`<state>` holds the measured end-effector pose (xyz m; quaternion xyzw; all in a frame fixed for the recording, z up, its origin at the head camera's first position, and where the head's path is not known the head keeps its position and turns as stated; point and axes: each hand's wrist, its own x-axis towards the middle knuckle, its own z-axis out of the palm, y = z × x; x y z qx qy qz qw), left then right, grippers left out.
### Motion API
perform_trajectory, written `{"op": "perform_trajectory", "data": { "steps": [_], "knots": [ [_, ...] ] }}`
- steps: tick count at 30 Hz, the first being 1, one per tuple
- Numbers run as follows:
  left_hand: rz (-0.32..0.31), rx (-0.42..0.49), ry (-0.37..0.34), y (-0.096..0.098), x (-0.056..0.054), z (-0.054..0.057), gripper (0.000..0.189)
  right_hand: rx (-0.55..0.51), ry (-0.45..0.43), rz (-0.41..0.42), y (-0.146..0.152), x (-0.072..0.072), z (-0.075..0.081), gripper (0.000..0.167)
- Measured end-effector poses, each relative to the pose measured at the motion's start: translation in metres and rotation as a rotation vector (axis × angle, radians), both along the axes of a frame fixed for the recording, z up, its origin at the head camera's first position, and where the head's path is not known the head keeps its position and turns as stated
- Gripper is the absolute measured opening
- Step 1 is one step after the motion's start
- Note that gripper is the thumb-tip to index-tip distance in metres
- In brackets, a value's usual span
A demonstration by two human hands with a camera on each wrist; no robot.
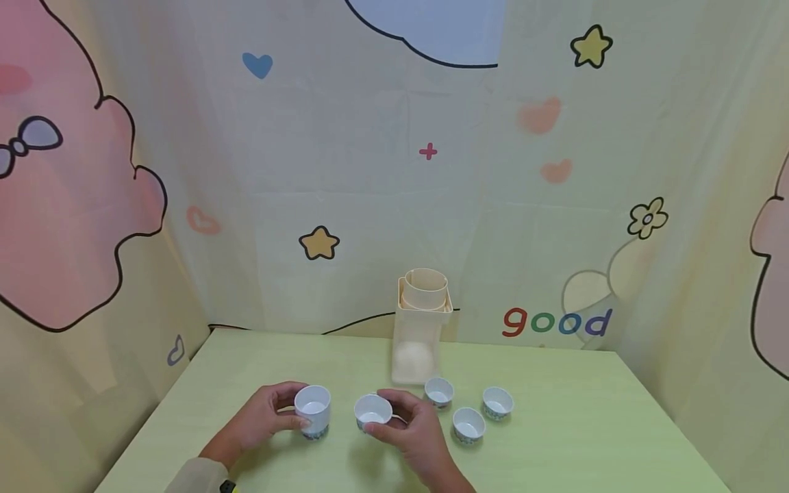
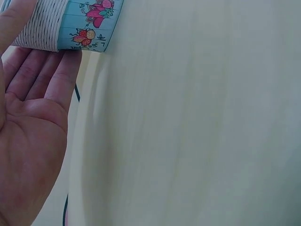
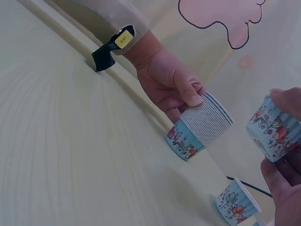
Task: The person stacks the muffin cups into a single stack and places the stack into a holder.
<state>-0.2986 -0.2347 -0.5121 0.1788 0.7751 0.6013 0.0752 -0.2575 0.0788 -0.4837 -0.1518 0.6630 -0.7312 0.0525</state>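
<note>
Paper cup stack (image 1: 313, 409) in left grip (image 1: 261, 419); apparently upright.

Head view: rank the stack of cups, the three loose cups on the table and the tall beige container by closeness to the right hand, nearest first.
1. Back loose cup, just beyond the right hand.
2. Front loose cup, to its right.
3. Stack of cups, in the left hand; close to call with the far-right cup.
4. Beige container, at the back.

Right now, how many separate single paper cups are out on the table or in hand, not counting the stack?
4: one in the right hand at; three standing on the table at. The stack may hide more.
</note>
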Motion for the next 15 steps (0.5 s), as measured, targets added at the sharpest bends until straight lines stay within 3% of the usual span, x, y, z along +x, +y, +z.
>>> {"op": "perform_trajectory", "data": {
  "steps": [15],
  "knots": [
    [0.016, -0.036, -0.005, 0.002, 0.002, 0.003, 0.066, -0.022, 0.011, 0.021, -0.033, -0.002, 0.001, 0.059]
  ]
}}
